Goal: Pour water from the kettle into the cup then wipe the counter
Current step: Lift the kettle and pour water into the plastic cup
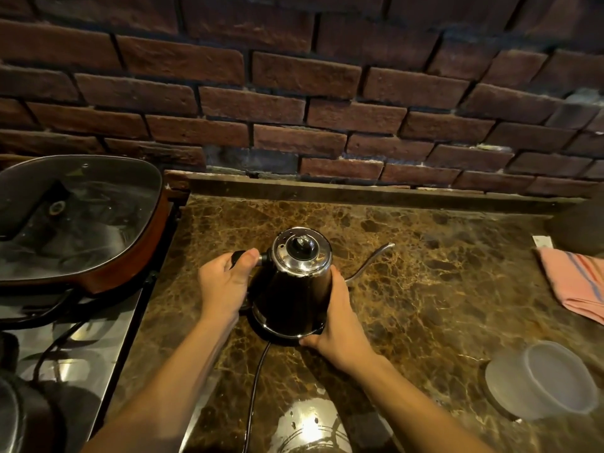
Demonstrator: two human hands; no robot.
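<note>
Gripping: left hand has its fingers and thumb curled round the black handle of the kettle, at the centre of the frame.
Right hand: the right hand lies along the kettle's right flank, fingers fairly straight against the dark body, thumb down at the edge of the base; it presses rather than clasps.
Kettle: dark body, shiny steel lid with a black knob, standing upright on its round base on the desk.
Spout: a thin gooseneck spout curves up toward the right of the frame.
Cord: a black cord runs from the base toward the lower edge of the frame.
Desk: brown veined marble, backed by a red brick wall across the upper frame.
Cloth: a pink cloth with blue stripes lies folded at the right edge, well apart from the kettle.
Container: a translucent round plastic container sits at the lower right.
Pan: a square pan under a glass lid rests on the stove at the left.
Lower centre: a shiny metal object shows at the bottom edge; what it is cannot be told.
Cup: cannot be made out for certain.
</note>
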